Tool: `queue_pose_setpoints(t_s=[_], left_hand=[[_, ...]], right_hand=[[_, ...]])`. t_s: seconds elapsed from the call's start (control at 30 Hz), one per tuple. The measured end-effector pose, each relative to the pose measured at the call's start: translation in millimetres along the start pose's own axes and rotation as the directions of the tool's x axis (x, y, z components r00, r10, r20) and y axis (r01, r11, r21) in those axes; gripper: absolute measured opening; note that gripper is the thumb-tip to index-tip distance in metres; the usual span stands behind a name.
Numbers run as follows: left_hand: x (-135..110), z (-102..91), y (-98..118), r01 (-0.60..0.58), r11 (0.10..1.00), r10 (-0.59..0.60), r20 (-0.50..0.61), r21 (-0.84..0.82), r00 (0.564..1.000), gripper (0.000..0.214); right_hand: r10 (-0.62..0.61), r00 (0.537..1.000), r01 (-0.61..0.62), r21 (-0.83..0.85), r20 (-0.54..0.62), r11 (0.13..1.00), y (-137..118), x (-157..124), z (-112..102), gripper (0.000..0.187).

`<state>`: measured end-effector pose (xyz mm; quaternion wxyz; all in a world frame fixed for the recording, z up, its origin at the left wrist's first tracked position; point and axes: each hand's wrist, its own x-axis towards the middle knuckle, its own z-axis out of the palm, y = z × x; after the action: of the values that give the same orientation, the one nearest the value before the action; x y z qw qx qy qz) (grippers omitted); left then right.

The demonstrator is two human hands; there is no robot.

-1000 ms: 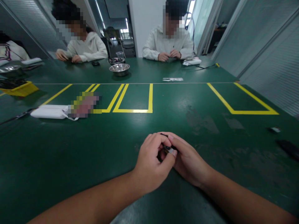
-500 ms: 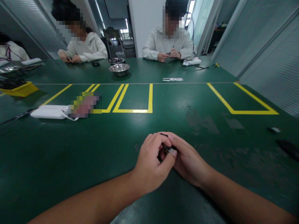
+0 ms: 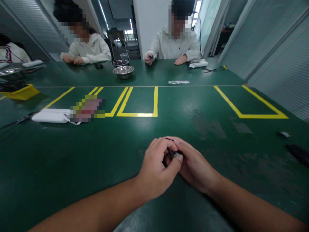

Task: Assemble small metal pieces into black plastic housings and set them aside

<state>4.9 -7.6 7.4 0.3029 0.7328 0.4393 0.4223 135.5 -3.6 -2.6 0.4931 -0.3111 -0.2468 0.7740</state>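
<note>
Currently, a small dark part (image 3: 174, 154) with a shiny patch is sitting between two hands, mostly hidden; whether it is one piece or several, I cannot tell. The left hand (image 3: 156, 170) is pinching it with thumb and bent finger, and the right hand (image 3: 196, 166) is curling around its other side, so both are touching and closing on it. Their grip is staying almost unchanged from a second ago, suggesting that the handling is continuing at the same point. Beyond them, a co-worker's hands have just been parting: one (image 3: 149, 59) is lifting something dark, the other (image 3: 181, 60) is resting flat; this seems not to be affecting the near hands.

Green table (image 3: 96, 154) is stretching forward to yellow tape (image 3: 137, 115). Well to the right, a black item (image 3: 298, 154) is lying near a smaller piece (image 3: 285, 134); ahead and left, a white case (image 3: 51, 116) is lying. Sideways movement is looking feasible before reaching these.
</note>
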Motion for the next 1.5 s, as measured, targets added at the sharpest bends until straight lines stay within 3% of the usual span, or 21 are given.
queue_pose_setpoints(t_s=[0.47,1.13,1.3,1.5], left_hand=[[0.8,-1.0,-1.2,0.017,1.000,-0.017,0.020,-0.006,1.000,0.010],[0.8,0.2,-2.4,0.050,0.999,-0.050,0.029,0.002,0.998,0.012],[0.5,0.2,-2.3,0.034,0.999,-0.034,-0.006,0.002,0.999,0.010],[-0.2,-1.9,-2.6,-0.006,1.000,0.006,-0.094,0.003,0.996,0.013]], right_hand=[[-0.014,0.999,0.015,-0.025,0.029,1.000,0.5,0.4,-0.2,0.015],[0.013,1.000,-0.013,-0.038,-0.017,0.999,-1.9,-1.2,3.1,0.015],[-0.007,1.000,0.007,-0.019,-0.006,1.000,-2.8,-2.2,3.2,0.014],[0.003,0.996,0.000,0.038,-0.086,0.999,-1.4,-0.7,0.8,0.018]])
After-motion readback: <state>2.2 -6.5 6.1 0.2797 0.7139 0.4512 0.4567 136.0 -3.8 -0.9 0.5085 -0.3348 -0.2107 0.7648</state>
